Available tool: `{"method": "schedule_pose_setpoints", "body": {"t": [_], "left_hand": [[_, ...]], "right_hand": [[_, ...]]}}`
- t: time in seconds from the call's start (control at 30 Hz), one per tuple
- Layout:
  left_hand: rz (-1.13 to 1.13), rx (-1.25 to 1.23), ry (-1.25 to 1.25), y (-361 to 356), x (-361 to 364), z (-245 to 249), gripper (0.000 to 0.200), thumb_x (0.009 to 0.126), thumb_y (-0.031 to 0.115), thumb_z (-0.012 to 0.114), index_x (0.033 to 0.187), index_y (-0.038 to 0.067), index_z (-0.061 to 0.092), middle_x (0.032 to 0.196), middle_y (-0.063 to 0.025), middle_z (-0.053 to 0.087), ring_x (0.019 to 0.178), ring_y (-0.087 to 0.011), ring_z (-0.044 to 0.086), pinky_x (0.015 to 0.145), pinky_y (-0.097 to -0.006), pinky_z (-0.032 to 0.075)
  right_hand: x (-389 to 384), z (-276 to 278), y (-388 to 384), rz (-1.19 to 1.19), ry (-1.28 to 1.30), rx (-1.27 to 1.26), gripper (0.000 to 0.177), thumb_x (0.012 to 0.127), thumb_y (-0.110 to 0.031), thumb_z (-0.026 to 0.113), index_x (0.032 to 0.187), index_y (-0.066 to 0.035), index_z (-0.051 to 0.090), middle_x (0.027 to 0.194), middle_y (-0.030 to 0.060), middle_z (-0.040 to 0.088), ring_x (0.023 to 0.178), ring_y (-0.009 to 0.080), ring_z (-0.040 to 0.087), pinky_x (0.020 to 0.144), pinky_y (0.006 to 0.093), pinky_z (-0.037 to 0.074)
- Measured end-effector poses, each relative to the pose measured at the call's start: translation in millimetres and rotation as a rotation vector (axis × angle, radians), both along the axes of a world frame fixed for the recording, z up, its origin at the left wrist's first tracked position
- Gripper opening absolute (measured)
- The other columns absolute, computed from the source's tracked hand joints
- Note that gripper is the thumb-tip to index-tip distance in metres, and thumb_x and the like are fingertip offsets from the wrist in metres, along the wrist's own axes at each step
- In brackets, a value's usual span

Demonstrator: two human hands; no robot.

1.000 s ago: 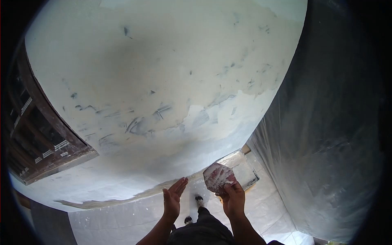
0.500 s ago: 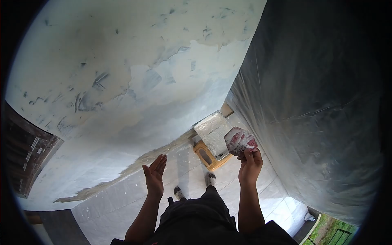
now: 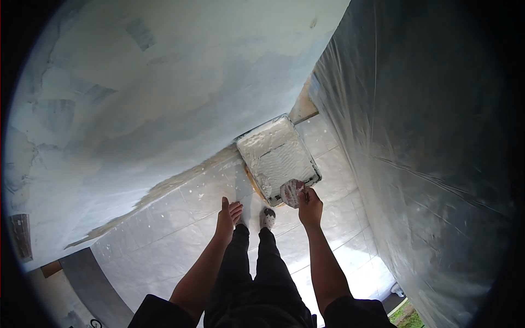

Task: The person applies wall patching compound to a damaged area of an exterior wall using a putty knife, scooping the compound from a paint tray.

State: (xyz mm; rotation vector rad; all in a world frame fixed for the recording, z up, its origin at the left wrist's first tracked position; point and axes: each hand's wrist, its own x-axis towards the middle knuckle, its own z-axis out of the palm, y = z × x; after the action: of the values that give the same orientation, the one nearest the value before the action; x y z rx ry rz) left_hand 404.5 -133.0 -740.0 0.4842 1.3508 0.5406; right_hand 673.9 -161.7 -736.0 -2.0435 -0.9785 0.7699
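My right hand (image 3: 309,209) grips a reddish plastic scraper (image 3: 289,192) smeared with white compound. The scraper overlaps the near edge of a paint tray (image 3: 314,179) in this view. Thick white compound (image 3: 268,147) coats the tray, with ridges showing through toward its near half. Under the tray, part of a yellow-tan stool (image 3: 252,181) peeks out on the left. My left hand (image 3: 228,217) holds nothing; its thumb is raised and its fingers are stretched out, left of the tray's near end.
A wall (image 3: 180,98) with patchy white coating rises on the left. Clear plastic sheeting (image 3: 415,164) hangs along the right. My feet (image 3: 268,217) stand on pale, spattered floor covering (image 3: 180,218) close to the stool. Grass (image 3: 406,316) shows at the lower right.
My right hand has lowered the scraper from beside the tray to its near edge. My left hand has shifted right. The view has tipped down and closer to the tray.
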Motion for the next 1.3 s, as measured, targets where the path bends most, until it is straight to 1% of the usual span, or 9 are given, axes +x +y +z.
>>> {"method": "schedule_pose_setpoints", "body": {"t": [0.1, 0.2, 0.23, 0.27, 0.4, 0.47, 0.73, 1.03, 1.3], "left_hand": [[0.030, -0.141, 0.019, 13.1, 31.1, -50.8, 0.101, 0.093, 0.079, 0.021, 0.145, -0.005, 0.042, 0.146, -0.0240, 0.048, 0.140, -0.0341, 0.041, 0.118, -0.0453, 0.025], [0.191, -0.247, -0.027, 25.5, 51.3, -97.1, 0.099, 0.092, 0.080, 0.023, 0.145, -0.001, 0.044, 0.145, -0.0235, 0.049, 0.137, -0.0336, 0.045, 0.115, -0.0458, 0.029], [0.192, -0.232, -0.003, 28.8, 56.9, -103.1, 0.100, 0.093, 0.080, 0.022, 0.146, -0.002, 0.042, 0.148, -0.0238, 0.045, 0.140, -0.0341, 0.041, 0.117, -0.0460, 0.026], [0.189, -0.212, 0.021, 35.8, 61.6, -107.9, 0.100, 0.093, 0.079, 0.021, 0.147, -0.003, 0.039, 0.151, -0.0241, 0.041, 0.143, -0.0346, 0.037, 0.119, -0.0462, 0.022], [0.174, -0.198, 0.008, 34.2, 66.8, -132.9, 0.099, 0.094, 0.078, 0.023, 0.147, -0.004, 0.039, 0.149, -0.0238, 0.043, 0.142, -0.0330, 0.038, 0.119, -0.0459, 0.023], [0.157, -0.189, 0.023, 35.3, 69.6, -139.2, 0.098, 0.094, 0.077, 0.024, 0.146, -0.005, 0.040, 0.146, -0.0232, 0.046, 0.140, -0.0315, 0.041, 0.118, -0.0447, 0.026], [0.213, -0.167, -0.066, 37.7, 73.1, -148.8, 0.100, 0.093, 0.079, 0.027, 0.142, -0.006, 0.044, 0.139, -0.0218, 0.054, 0.131, -0.0289, 0.051, 0.113, -0.0407, 0.035], [0.231, -0.172, -0.121, 39.4, 68.2, -152.5, 0.099, 0.094, 0.078, 0.023, 0.137, -0.007, 0.050, 0.134, -0.0230, 0.057, 0.128, -0.0295, 0.053, 0.113, -0.0406, 0.036], [0.231, -0.149, -0.119, 31.3, 69.3, -148.6, 0.100, 0.094, 0.078, 0.021, 0.136, -0.008, 0.050, 0.135, -0.0230, 0.057, 0.129, -0.0299, 0.053, 0.114, -0.0410, 0.035]], "right_hand": [[-6.3, -52.2, 24.0, 0.078, -0.031, -0.102, 0.018, 0.093, -0.016, 0.062, 0.102, -0.001, 0.065, 0.082, 0.0166, 0.070, 0.073, 0.0281, 0.069, 0.069, 0.0374, 0.052], [-21.3, -90.2, 40.0, 0.136, -0.036, -0.094, 0.018, 0.094, -0.016, 0.060, 0.104, -0.001, 0.063, 0.082, 0.0173, 0.070, 0.077, 0.0317, 0.069, 0.070, 0.0399, 0.052], [-25.3, -101.8, 43.0, 0.153, -0.031, -0.089, 0.018, 0.094, -0.015, 0.059, 0.105, -0.001, 0.062, 0.082, 0.0193, 0.069, 0.078, 0.0363, 0.069, 0.069, 0.0420, 0.052], [-28.8, -112.3, 48.8, 0.160, -0.028, -0.098, 0.018, 0.094, -0.015, 0.059, 0.105, -0.001, 0.062, 0.082, 0.0193, 0.069, 0.078, 0.0363, 0.069, 0.069, 0.0420, 0.052], [-39.0, -132.3, 54.1, 0.259, -0.060, -0.130, 0.017, 0.093, -0.014, 0.058, 0.104, -0.002, 0.062, 0.082, 0.0225, 0.067, 0.077, 0.0403, 0.068, 0.067, 0.0436, 0.053], [-42.0, -139.8, 59.1, 0.250, -0.070, -0.128, 0.018, 0.092, -0.017, 0.057, 0.104, -0.004, 0.062, 0.087, 0.0235, 0.068, 0.083, 0.0431, 0.068, 0.069, 0.0493, 0.053], [-39.8, -149.8, 65.4, 0.256, -0.087, -0.165, 0.021, 0.091, -0.017, 0.056, 0.108, -0.006, 0.063, 0.088, 0.0214, 0.069, 0.084, 0.0410, 0.069, 0.072, 0.0485, 0.054], [-42.3, -146.3, 64.5, 0.228, -0.091, -0.160, 0.023, 0.093, -0.016, 0.055, 0.110, -0.005, 0.063, 0.091, 0.0221, 0.069, 0.087, 0.0424, 0.068, 0.075, 0.0482, 0.054], [-25.3, -135.8, 60.5, 0.332, 0.157, -0.201, 0.023, 0.094, -0.014, 0.057, 0.113, -0.002, 0.063, 0.093, 0.0239, 0.069, 0.088, 0.0433, 0.067, 0.074, 0.0461, 0.053]]}}
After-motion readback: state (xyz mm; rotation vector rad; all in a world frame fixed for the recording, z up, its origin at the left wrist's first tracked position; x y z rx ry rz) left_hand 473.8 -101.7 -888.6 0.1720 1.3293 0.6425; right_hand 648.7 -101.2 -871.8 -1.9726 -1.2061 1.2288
